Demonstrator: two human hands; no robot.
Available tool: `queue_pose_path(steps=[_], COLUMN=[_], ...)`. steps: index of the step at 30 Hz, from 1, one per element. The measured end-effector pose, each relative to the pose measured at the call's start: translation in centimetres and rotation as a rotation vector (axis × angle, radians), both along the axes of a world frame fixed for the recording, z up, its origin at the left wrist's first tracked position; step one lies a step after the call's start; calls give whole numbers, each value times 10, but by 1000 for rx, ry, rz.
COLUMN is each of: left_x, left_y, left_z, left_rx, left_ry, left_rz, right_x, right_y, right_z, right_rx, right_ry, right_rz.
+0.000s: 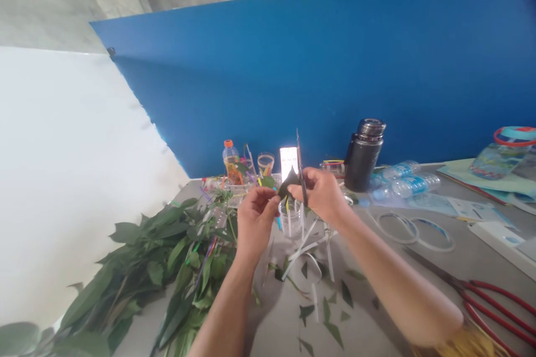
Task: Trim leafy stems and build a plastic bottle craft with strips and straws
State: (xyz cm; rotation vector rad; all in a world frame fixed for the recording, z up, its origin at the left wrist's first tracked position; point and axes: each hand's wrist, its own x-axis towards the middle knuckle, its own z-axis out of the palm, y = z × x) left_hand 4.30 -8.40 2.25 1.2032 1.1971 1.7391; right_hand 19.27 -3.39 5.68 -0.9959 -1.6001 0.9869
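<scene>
Head view, over both forearms:
- Left hand (pixel 255 218): nearly shut, its fingertips pinching a dark green leaf (pixel 288 185) by the lower left side.
- Right hand (pixel 319 195): also nearly closed, curled round a slim dark blade (pixel 302 170) (the fingers hide its lower end, so scissors or knife I cannot tell). The leaf's right side meets these fingers.
- Key relation: the leaf lies between the hands at about chin height to the cup behind, its point up and to the right. The blade stands almost upright along the leaf's right side, with the right hand the nearer to it.
- Below the hands: a clear plastic cup (pixel 290 218), with white strips (pixel 310 242) spreading from its foot across the gray surface (pixel 272 334), among cut leaf pieces (pixel 324 312).
- To the left: a heap of leafy branches (pixel 167 273).
- To the right: red-handled shears (pixel 489 307) and two tape rolls (pixel 412 232).
- Farther off: an orange-capped bottle (pixel 231 163), a black thermos (pixel 363 155) and water bottles (pixel 402 184), all before a blue wall (pixel 293 89).
</scene>
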Motion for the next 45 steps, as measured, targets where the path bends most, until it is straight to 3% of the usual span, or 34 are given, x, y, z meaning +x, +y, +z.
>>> queue_pose_path(steps=[5,10,17,20,24,26,33,45], left_x=[0,-3,0,-2,-12,-16,-15,-14], left_y=[0,-3,-7,-6,1,5,10,14], left_z=[3,6,4,4,2,2,1,-3], left_rx=[-147,-263,-335,-353,-158,-62,-89,-105], left_ry=[-352,-611,-610,-504,-309,-278,-264,-253], left_rz=[-338,-625,-737,-654,-130,42,18,45], right_x=[5,17,13,15,19,20,22,24], right_y=[-9,-4,-6,-5,2,6,13,16], right_z=[11,16,13,10,3,-3,-21,-27], right_rx=[-24,94,112,137,191,218,241,302], right_ry=[80,108,69,83,49,19,-35,-184], right_rz=[110,171,304,303,131,94,110,109])
